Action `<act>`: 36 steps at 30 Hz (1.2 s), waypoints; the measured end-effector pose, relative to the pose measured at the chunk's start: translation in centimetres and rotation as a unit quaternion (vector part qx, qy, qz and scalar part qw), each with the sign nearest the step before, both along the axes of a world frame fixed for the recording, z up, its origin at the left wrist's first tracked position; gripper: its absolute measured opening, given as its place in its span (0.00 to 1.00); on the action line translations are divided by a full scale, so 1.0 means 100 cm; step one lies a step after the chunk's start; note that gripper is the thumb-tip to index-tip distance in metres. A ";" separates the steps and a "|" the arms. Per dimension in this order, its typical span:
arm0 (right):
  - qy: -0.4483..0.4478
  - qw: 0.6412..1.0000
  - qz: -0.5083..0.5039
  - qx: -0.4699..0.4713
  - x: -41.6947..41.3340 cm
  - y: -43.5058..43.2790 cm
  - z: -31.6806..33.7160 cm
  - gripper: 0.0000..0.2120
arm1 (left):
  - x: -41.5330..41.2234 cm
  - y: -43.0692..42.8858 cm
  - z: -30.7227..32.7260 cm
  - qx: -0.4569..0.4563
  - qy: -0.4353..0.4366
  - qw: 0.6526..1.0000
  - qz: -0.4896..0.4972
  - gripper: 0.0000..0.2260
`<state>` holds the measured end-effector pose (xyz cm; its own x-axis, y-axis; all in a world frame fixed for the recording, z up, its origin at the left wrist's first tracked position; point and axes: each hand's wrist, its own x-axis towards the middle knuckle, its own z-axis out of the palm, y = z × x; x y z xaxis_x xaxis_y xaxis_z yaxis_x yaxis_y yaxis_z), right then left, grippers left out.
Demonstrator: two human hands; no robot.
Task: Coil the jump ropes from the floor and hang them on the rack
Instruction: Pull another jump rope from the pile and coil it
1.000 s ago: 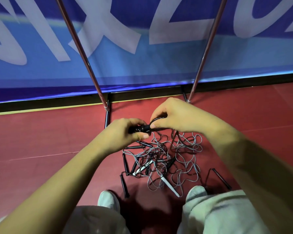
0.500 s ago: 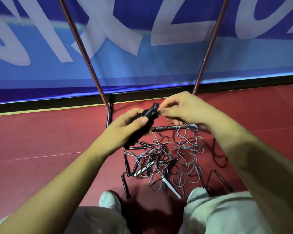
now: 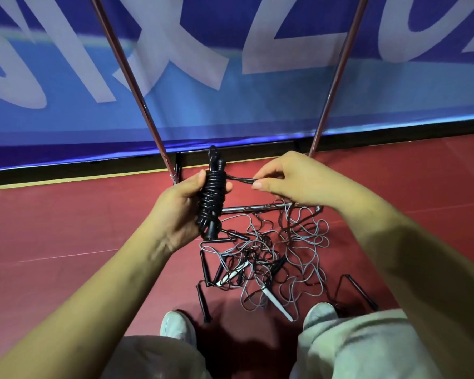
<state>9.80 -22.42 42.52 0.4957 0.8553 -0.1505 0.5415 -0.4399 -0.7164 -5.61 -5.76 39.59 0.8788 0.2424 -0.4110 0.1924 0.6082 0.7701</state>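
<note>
One coiled black jump rope (image 3: pixel 212 198): upright bundle, cord wound tight round handles, held above floor (image 3: pixel 66 228) before rack (image 3: pixel 129 77). Left hand (image 3: pixel 181 212) wraps bundle; right hand (image 3: pixel 293 179) pinches loose end (image 3: pixel 240 179). One tangled rope pile (image 3: pixel 298 242) on floor below: grey, black cords, two white handles (image 3: pixel 278 305); rope count unclear. Two rack uprights.

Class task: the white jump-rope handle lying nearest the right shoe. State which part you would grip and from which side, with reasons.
Grip the white handle around its nearer half, coming from above with fingers across its length. It lies flat on the red floor, slanted, and that end sticks clear of the tangled cords; its far end runs into them.
</note>
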 end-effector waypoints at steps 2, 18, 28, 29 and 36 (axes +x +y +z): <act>-0.021 1.000 0.006 -0.010 -0.001 0.000 0.003 0.05 | 0.000 0.002 0.001 0.005 0.010 1.000 -0.009 0.13; -0.081 0.991 0.097 -0.035 -0.021 0.011 0.002 0.05 | -0.004 0.000 -0.018 0.699 0.081 0.705 -0.089 0.15; -0.010 0.998 0.030 0.052 -0.017 0.010 0.003 0.04 | -0.010 -0.011 -0.015 0.634 0.009 0.729 -0.257 0.15; -0.003 0.998 0.020 0.054 -0.015 0.009 0.003 0.03 | -0.010 -0.011 -0.015 0.606 -0.002 0.752 -0.259 0.16; 0.085 0.995 -0.029 0.036 -0.006 0.008 -0.015 0.07 | -0.013 -0.024 -0.011 0.512 -0.053 0.831 -0.212 0.16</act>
